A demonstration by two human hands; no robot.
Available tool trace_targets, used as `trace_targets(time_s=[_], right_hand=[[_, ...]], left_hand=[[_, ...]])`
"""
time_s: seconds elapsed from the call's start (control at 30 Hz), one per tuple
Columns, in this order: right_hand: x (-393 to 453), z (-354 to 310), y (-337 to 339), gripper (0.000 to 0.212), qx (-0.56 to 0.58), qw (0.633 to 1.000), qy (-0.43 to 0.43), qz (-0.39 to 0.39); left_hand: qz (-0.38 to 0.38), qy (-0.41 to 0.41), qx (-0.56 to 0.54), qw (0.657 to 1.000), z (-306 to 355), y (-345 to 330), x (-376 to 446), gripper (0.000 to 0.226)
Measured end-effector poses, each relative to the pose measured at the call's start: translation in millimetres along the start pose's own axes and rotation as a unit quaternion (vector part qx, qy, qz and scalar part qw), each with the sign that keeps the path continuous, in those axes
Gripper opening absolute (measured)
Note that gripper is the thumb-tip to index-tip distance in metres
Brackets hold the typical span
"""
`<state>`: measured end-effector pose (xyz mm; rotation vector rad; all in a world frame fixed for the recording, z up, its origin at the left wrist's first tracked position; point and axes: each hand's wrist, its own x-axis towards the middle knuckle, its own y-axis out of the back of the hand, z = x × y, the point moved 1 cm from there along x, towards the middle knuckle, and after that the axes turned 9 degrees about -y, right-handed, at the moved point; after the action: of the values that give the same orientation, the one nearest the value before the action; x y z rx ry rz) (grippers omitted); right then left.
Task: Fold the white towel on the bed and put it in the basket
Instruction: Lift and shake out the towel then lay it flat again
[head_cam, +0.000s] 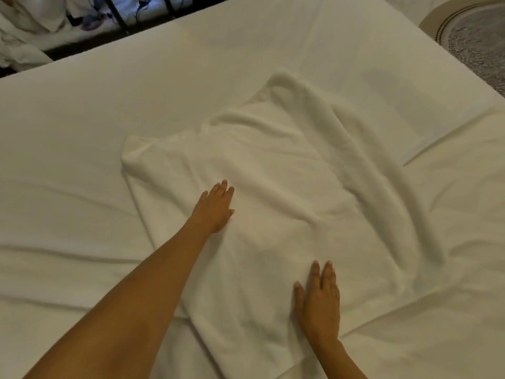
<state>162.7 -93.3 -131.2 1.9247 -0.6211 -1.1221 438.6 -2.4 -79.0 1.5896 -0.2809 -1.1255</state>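
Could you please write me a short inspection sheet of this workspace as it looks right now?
Surface: bed under a creased white sheet.
Job's things: white towel spread on the bed, rumpled at its far right side; basket not seen.
Clutter: nothing seen on the bed.
Hands: left hand and right hand flat on the towel, fingers open, gripping nothing.
Cables: thin dark cords beyond the far edge.
Surroundings: round rug top right; pale fabric top left.
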Motion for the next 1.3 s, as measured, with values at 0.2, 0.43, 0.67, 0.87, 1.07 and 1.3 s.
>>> trace_targets(time_s=[0.2,0.43,0.67,0.87,1.07,1.3], right_hand=[[19,-24,-11,0.081,0.039,0.998,-0.029,0.031],[35,-34,-46,0.089,0.029,0.994,-0.066,0.08],[47,-31,-68,0.089,0.007,0.991,-0.071,0.116],[46,-34,-64,0.089,0.003,0.991,-0.069,0.119],[37,-31,-50,0.081,0.02,0.986,-0.056,0.155],[38,-24,-29,0.033,0.064,0.974,-0.031,0.216]], left_hand=[[0.019,-0.06,0.083,0.995,-11,13,36,0.065],[-0.008,-0.116,0.197,0.973,-21,3,87,0.062],[-0.023,-0.131,0.228,0.965,-28,-1,121,0.082],[-0.003,-0.133,0.227,0.965,-29,-2,121,0.079],[0.021,-0.146,0.159,0.976,-21,-1,113,0.051],[0.113,-0.167,0.031,0.979,-20,9,104,0.006]])
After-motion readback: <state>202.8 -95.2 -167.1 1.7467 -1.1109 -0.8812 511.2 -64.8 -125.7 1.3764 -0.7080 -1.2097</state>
